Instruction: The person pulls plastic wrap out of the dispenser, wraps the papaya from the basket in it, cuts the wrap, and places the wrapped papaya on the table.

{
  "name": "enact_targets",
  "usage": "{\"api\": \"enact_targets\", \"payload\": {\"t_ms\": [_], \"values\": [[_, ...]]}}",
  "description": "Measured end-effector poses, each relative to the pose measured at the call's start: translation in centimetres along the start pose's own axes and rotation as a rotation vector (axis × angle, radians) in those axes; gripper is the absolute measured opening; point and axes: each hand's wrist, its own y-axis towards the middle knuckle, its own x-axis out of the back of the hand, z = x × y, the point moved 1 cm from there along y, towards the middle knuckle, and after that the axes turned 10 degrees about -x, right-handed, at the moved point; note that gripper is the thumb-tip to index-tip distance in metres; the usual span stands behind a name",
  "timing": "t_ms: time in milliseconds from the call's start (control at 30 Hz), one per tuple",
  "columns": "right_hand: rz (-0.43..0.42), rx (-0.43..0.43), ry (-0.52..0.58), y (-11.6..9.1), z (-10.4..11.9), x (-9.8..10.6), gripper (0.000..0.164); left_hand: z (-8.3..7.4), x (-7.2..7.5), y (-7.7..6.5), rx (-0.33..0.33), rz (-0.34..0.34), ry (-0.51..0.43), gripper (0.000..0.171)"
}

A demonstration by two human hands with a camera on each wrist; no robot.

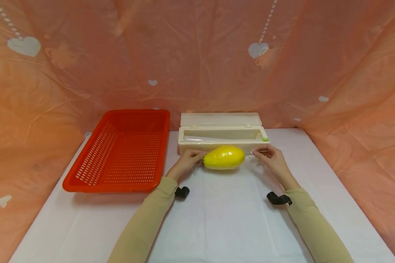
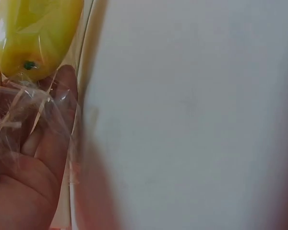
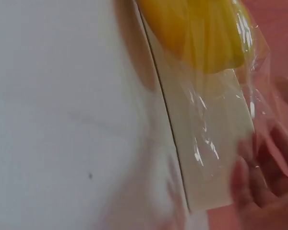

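Observation:
A yellow, oblong, papaya-like fruit [image 1: 224, 158] is wrapped in clear cling film [image 3: 201, 129] whose loose ends stick out at both sides. At its narrow end with a small green stem spot [image 2: 30, 64], my left hand [image 1: 185, 162] pinches the gathered film between thumb and fingers. On the other side, the fingers of my right hand [image 1: 274, 160] pinch the film's right end, apart from the fruit. Behind the fruit stands a cream cling film box [image 1: 188, 147], lid raised, with a pale roll inside. The fruit hangs in front of the box, close above the table.
To the left, a red perforated plastic basket [image 1: 164, 153] stands beside my left forearm. A white cloth covers the table [image 1: 224, 219]. Peach curtains with white hearts [image 1: 200, 65] surround the table at the back and sides. Each wrist carries a black camera mount [image 1: 278, 199].

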Motion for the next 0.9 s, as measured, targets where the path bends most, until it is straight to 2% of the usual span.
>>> {"api": "enact_targets", "payload": {"t_ms": [67,100,167,233,333,433,567,667,833,900], "values": [[-0.053,0.104,0.028,-0.7,1.3,0.1,0.032,-0.1,0.0,-0.2,0.004,0.003,-0.011,0.029],[-0.051,0.157,0.023,-1.0,2.0,0.0,0.034,-0.1,0.1,-0.3,0.008,0.006,-0.012,0.029],[0.009,0.218,-0.022,-1.3,3.4,-0.4,0.04,-0.2,0.2,-0.4,0.009,0.003,-0.004,0.029],[0.139,0.254,-0.067,-0.9,3.8,-1.0,0.05,-0.3,0.3,-0.4,0.018,-0.004,-0.004,0.029],[0.317,0.218,-0.108,0.4,2.6,-1.5,0.063,-0.4,0.3,-0.3,0.022,-0.01,-0.006,0.028],[0.392,0.178,-0.087,1.4,0.8,-1.8,0.067,-0.3,0.1,-0.3,0.023,0.003,-0.007,0.028],[0.433,0.137,-0.048,1.7,-0.3,-2.1,0.068,-0.1,-0.1,-0.4,0.015,0.017,-0.024,0.029],[0.461,0.121,-0.001,1.8,-0.5,-2.2,0.068,-0.1,-0.1,-0.6,0.025,0.003,-0.053,0.03],[0.444,0.096,0.024,1.7,-0.3,-2.3,0.064,-0.6,-0.4,-0.8,0.081,-0.042,-0.175,0.031],[0.422,0.084,0.02,1.5,-0.1,-2.2,0.062,-1.0,-0.6,-0.7,0.073,-0.062,-0.174,0.032]]}}
